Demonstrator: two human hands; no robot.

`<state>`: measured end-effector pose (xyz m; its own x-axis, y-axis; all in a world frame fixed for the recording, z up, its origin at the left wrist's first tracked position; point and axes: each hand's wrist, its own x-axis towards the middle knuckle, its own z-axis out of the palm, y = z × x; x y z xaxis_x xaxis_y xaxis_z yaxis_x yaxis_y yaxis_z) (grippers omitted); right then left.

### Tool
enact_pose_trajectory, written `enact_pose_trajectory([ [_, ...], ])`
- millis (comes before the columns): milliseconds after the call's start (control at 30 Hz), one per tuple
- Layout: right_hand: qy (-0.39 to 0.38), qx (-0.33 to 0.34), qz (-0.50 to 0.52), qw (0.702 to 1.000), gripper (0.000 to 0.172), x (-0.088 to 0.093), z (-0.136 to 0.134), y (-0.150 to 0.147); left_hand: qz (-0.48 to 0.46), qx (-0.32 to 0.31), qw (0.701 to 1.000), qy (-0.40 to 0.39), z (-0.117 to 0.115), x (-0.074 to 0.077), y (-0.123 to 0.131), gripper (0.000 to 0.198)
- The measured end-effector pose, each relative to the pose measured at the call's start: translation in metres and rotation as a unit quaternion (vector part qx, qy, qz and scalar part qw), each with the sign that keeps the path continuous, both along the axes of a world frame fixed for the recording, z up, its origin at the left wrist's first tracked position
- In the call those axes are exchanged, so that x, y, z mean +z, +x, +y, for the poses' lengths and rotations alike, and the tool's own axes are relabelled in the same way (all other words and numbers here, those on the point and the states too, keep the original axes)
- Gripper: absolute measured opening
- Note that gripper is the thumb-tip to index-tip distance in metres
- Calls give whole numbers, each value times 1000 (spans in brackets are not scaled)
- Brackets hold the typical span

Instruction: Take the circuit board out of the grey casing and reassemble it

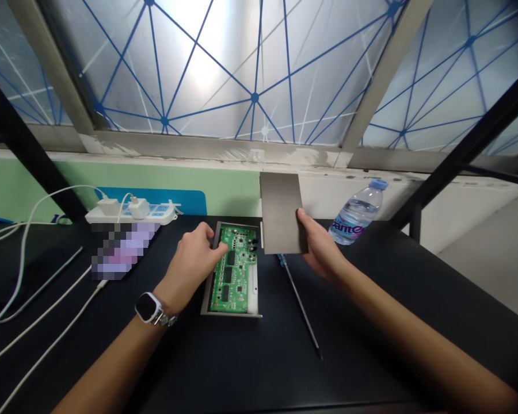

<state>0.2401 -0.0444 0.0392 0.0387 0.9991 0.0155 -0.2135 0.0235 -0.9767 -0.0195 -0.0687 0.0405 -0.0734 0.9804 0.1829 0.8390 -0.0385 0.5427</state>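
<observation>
In the head view, my right hand (pixel 323 244) grips a flat grey metal cover plate (pixel 282 215) by its right edge, thumb on the face. The plate is tilted up off the table. My left hand (pixel 198 247) is at the left side of a shallow metal case (pixel 206 305), its thumb over the rim and the other fingers curled, partly hidden. Inside the case lies a green circuit board (pixel 237 282) with several black chips. A long screwdriver (pixel 300 302) rests on the table below the plate; the plate hides part of its handle.
A water bottle (pixel 358 213) stands tilted-looking at the right rear. On the left are a white power strip (pixel 157 213) with plugged-in chargers, a blurred-out phone (pixel 127 250) and white cables (pixel 54 328). The black table (pixel 242 368) meets a wall under windows.
</observation>
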Motion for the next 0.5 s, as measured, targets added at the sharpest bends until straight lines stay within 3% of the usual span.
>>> enact_pose_trajectory([
  [100,-49,20,9,999,54,-5,-12,-5,-79,-11,997,-6,5,-3,-5,51],
  [167,-75,26,15,997,54,-6,-19,-7,-117,-21,993,-9,9,-5,-10,59],
  [267,-97,34,15,995,55,-8,-29,-9,-199,-47,978,-30,14,-7,-14,49],
  [500,-92,62,8,994,49,-14,-45,-24,-420,-94,898,-88,5,0,-4,42],
])
